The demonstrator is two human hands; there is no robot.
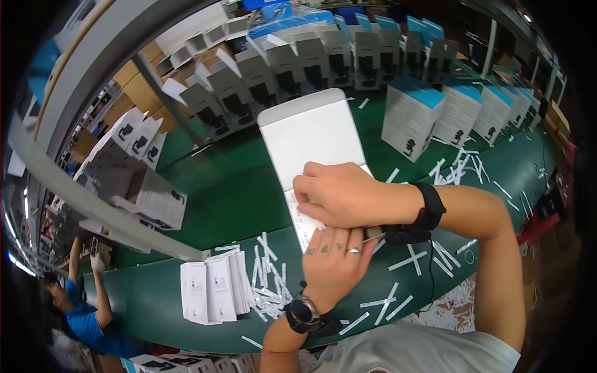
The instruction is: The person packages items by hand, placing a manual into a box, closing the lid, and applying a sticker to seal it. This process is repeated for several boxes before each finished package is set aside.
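Observation:
A white carton [314, 140] stands before me with its grey-edged lid flap raised. Printed lines run along its near side. My left hand [336, 261], with a ring and a wristwatch, has its fingers bent over the carton's near end. My right hand [339, 193] reaches across from the right, a black band on its wrist. Its fingers are curled and pinched together at the carton's left edge, just above the left fingers. Whatever lies in that pinch is hidden. Under the right wrist sits a dark object [407, 235] with a cable, partly covered.
White paper strips [270, 301] litter the green table [230, 168] on both sides. White booklets [214, 289] are stacked at the left. Open grey boxes [286, 68] line the back; blue-topped boxes [413, 115] stand right. A metal post [106, 193] slants across the left, near a co-worker [87, 317].

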